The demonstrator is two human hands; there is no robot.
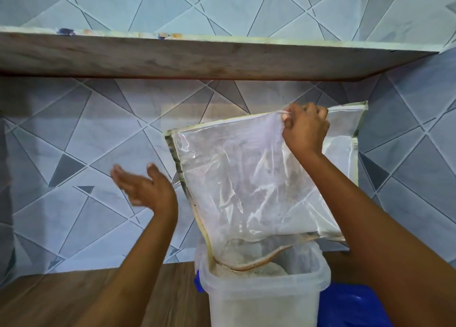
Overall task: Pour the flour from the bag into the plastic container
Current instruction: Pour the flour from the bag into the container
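The plastic container (264, 302) stands nearest, on the wooden counter (61, 294), with a blue lid (350, 307) lying just beside it on the right. Pale flour (269, 268) is visible inside, close below the rim.

The bag (246, 178) is held inverted above the container, with its open mouth lowered into the container opening. Its transparent walls appear nearly empty: only a dusting and a small remainder at the mouth can be made out. The upturned bottom edge is pinched by the right hand (304, 129), fingers curled tightly over the seam. The left hand (145, 187) is open to the left of the bag, fingers straight, clear of the plastic and blurred. Farther back are a tiled wall (86, 129) and a shelf (197, 57).

The final stage of pouring is judged to be in hand. For the next move, the bag wall should be tapped or shaken so that residue is dislodged. The mouth is to be held inside the rim so that spillage is prevented.
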